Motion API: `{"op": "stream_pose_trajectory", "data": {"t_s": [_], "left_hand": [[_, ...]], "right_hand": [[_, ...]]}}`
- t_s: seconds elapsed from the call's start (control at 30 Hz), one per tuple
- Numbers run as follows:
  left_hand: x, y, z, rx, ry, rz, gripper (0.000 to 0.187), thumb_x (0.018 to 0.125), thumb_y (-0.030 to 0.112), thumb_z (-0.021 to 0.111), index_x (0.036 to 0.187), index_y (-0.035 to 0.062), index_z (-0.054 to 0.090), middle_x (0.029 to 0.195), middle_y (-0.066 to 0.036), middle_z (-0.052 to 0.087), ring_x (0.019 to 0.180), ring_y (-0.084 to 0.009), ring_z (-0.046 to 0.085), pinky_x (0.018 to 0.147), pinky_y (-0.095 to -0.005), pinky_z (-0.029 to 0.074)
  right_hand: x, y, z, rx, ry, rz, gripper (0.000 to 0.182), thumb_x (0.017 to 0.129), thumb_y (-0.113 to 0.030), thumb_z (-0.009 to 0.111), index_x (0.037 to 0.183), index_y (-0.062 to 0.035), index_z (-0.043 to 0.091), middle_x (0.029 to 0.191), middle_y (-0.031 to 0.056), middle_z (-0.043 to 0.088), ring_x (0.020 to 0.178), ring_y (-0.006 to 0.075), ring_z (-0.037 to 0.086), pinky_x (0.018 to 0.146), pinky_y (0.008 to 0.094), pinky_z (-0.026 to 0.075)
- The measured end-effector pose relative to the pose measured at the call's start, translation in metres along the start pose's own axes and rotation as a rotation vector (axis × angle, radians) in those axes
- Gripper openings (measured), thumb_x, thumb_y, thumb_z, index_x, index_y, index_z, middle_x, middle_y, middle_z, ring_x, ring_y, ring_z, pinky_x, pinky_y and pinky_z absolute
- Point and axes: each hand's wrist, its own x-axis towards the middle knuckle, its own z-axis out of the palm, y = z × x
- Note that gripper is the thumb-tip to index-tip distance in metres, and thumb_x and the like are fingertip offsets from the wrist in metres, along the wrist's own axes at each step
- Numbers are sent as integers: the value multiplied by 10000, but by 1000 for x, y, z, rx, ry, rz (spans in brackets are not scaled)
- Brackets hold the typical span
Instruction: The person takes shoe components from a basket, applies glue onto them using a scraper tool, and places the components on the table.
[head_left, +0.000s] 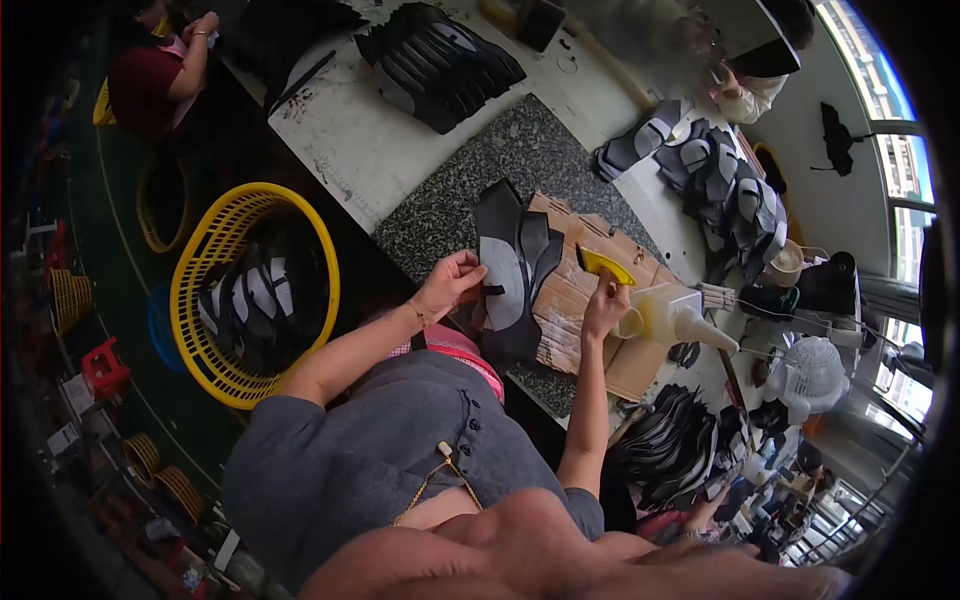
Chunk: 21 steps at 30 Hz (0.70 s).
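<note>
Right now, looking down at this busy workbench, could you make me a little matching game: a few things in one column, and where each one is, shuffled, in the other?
Things:
1. black leather piece
2. yellow tool
3. yellow basket
4. plastic squeeze bottle

Places:
A. on the floor beside the table, filled with cut pieces
B. held at its edge by the left hand
C. lying on its side, just past the right hand
D. at the right hand's fingertips, over the cardboard sheet

Pairs: 1-B, 2-D, 3-A, 4-C
</note>
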Motion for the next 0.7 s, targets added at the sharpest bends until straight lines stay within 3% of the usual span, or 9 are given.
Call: {"op": "stream_pose_trajectory", "data": {"t_s": [0.07, 0.1, 0.17, 0.23, 0.3, 0.37, 0.43, 0.6, 0.7], "left_hand": [[-12, 36, 0, -48, 49, -19, 144, 955, 124, 528, 1086, 62, 533, 995, -26, 639, 896, -122, 642, 809, -297, 539], [-16, 51, -6, -56, 70, -13, 171, 956, 131, 527, 1113, 63, 534, 1015, -26, 638, 930, -128, 639, 843, -306, 535], [-16, 65, -46, -100, 21, 29, 258, 961, 178, 525, 1192, 64, 521, 1052, -23, 626, 964, -138, 629, 861, -312, 525], [-17, 92, -90, -109, 80, 117, 275, 959, 189, 528, 1204, 63, 521, 1054, -20, 622, 955, -139, 628, 855, -329, 527], [-16, 135, -116, -160, 288, 217, 275, 945, 167, 552, 1209, 94, 526, 1023, -1, 631, 921, -136, 637, 796, -330, 542], [2, 163, -169, -223, 269, 340, 269, 939, 140, 556, 1206, 118, 532, 1008, 0, 635, 905, -144, 638, 787, -326, 541], [26, 193, -195, -237, 314, 409, 273, 940, 103, 536, 1211, 132, 524, 999, -2, 632, 887, -159, 636, 790, -337, 541], [106, 234, -239, -290, 343, 427, 287, 931, 27, 503, 1203, 113, 477, 1014, -43, 610, 898, -201, 634, 750, -417, 563], [166, 233, -254, -221, 482, 403, 241, 923, 50, 539, 1154, 96, 490, 978, -49, 602, 863, -214, 633, 710, -445, 554]], "right_hand": [[-11, -15, 1, 63, -99, 12, 143, 870, -136, 636, 822, -2, 626, 651, 125, 575, 534, 230, 528, 499, 336, 373], [-18, -12, 12, 106, -189, -180, 135, 869, -122, 637, 813, 0, 624, 664, 128, 579, 541, 231, 536, 498, 328, 375], [-30, -31, 24, -99, -321, -353, 115, 871, -110, 636, 829, -3, 637, 681, 135, 585, 544, 233, 540, 502, 317, 383], [-34, -30, 28, 12, -237, -227, 96, 874, -102, 632, 873, -8, 652, 680, 113, 580, 552, 199, 542, 513, 296, 399], [-42, -10, 29, 174, -145, 44, 104, 887, -93, 620, 914, 2, 655, 717, 59, 603, 592, 117, 540, 532, 259, 407], [-46, 1, 20, 271, -131, 144, 128, 907, -95, 603, 943, 21, 642, 780, 18, 618, 646, 58, 519, 543, 230, 400], [-49, 10, 20, 404, -40, 137, 153, 916, -137, 603, 937, 10, 641, 719, -24, 567, 542, 20, 401, 466, 205, 296], [-54, 8, 4, 331, 2, 265, 155, 919, -163, 605, 911, -10, 631, 657, -57, 503, 513, 10, 345, 458, 204, 232], [-59, 11, -1, 334, -3, 328, 138, 921, -97, 580, 957, 30, 621, 760, -10, 580, 628, 37, 455, 544, 205, 353]]}}
